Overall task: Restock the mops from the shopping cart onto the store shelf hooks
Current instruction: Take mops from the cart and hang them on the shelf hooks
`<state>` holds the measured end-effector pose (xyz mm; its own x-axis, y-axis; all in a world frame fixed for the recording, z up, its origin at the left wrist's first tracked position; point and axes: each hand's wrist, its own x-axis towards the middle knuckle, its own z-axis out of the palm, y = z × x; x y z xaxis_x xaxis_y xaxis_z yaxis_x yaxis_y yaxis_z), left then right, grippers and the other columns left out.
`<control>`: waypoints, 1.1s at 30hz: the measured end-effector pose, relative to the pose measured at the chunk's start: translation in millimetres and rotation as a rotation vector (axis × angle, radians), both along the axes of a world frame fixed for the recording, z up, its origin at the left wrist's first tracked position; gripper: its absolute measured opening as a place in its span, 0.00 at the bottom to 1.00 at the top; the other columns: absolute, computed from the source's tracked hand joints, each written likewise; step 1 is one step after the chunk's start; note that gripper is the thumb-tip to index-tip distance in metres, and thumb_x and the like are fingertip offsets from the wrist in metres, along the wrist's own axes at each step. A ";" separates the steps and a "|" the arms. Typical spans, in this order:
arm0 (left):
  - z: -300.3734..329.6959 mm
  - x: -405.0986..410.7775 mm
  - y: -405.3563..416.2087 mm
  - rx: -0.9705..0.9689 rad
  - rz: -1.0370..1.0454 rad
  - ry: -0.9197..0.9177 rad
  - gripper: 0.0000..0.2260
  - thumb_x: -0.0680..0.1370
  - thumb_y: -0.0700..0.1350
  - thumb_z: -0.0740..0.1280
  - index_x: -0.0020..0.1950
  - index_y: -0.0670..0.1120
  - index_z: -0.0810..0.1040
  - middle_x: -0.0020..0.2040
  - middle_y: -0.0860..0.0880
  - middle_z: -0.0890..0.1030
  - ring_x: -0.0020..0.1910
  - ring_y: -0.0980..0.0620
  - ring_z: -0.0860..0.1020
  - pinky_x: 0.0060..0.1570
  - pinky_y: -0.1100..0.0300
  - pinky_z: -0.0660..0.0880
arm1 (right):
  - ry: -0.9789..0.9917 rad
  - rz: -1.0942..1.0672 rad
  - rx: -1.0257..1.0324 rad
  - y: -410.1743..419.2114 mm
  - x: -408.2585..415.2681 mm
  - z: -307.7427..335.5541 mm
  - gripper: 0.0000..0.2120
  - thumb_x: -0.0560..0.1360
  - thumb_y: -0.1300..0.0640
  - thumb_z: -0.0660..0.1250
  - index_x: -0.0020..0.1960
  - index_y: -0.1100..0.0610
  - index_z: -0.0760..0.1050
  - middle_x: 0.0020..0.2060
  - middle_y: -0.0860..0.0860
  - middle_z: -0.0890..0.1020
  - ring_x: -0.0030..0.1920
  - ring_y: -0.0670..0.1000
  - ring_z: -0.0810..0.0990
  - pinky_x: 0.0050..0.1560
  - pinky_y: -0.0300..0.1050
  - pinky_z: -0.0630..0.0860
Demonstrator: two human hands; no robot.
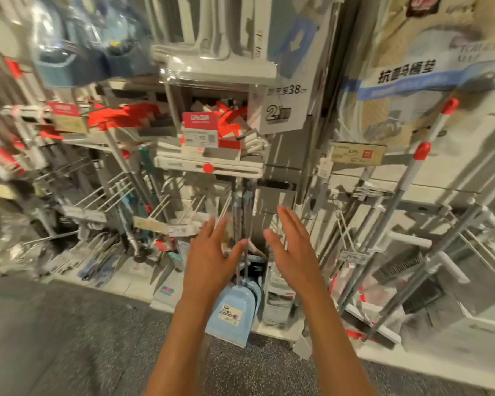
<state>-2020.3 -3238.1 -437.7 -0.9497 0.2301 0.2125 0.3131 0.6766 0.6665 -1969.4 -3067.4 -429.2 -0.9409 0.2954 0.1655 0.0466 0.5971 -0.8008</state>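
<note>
Flanking the hanging mop handles (242, 221), left hand (212, 252) and right hand (292, 250), fingers straight, holding nothing.

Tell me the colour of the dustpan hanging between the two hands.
Light blue dustpan, with a small label; clearest in the head view.

White store shelving (280, 172) fills the wall beyond both hands, white hooks (166, 207) jutting out left of the left hand. Between the hands, a pale blue dustpan (233, 312) hangs over the speckled floor (69, 338).
</note>
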 end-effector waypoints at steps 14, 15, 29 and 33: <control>15.9 190.0 -92.0 -0.016 0.504 -0.038 0.36 0.75 0.67 0.57 0.80 0.52 0.63 0.81 0.48 0.61 0.79 0.47 0.60 0.75 0.43 0.64 | 0.048 0.493 0.013 -86.4 101.8 2.5 0.37 0.75 0.26 0.51 0.80 0.40 0.54 0.80 0.37 0.49 0.80 0.42 0.47 0.78 0.53 0.58; 11.4 212.5 -102.2 -0.022 0.558 -0.058 0.35 0.76 0.66 0.58 0.80 0.51 0.64 0.80 0.47 0.61 0.79 0.46 0.61 0.75 0.44 0.63 | 0.039 0.548 0.004 -99.6 113.7 -3.4 0.38 0.75 0.25 0.50 0.80 0.40 0.54 0.80 0.38 0.49 0.80 0.42 0.47 0.78 0.53 0.58; 8.8 418.5 -204.9 -0.082 1.042 -0.116 0.34 0.78 0.67 0.55 0.78 0.47 0.67 0.78 0.44 0.67 0.77 0.45 0.64 0.76 0.48 0.62 | 0.018 1.052 -0.043 -246.3 244.7 -3.9 0.41 0.73 0.23 0.51 0.80 0.44 0.57 0.81 0.45 0.54 0.80 0.46 0.49 0.79 0.52 0.54; 17.8 476.0 -227.3 0.014 1.166 -0.100 0.33 0.78 0.64 0.57 0.78 0.48 0.66 0.78 0.46 0.66 0.78 0.46 0.63 0.76 0.50 0.60 | -0.004 1.193 -0.039 -282.9 289.5 12.2 0.39 0.72 0.29 0.51 0.80 0.41 0.53 0.81 0.42 0.51 0.79 0.41 0.45 0.79 0.52 0.50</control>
<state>-1544.3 -3465.4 -419.9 -0.5969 -0.7932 0.1206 -0.5462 0.5119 0.6631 -1679.9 -3350.2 -417.0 -0.6256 -0.7609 0.1722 -0.5183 0.2404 -0.8207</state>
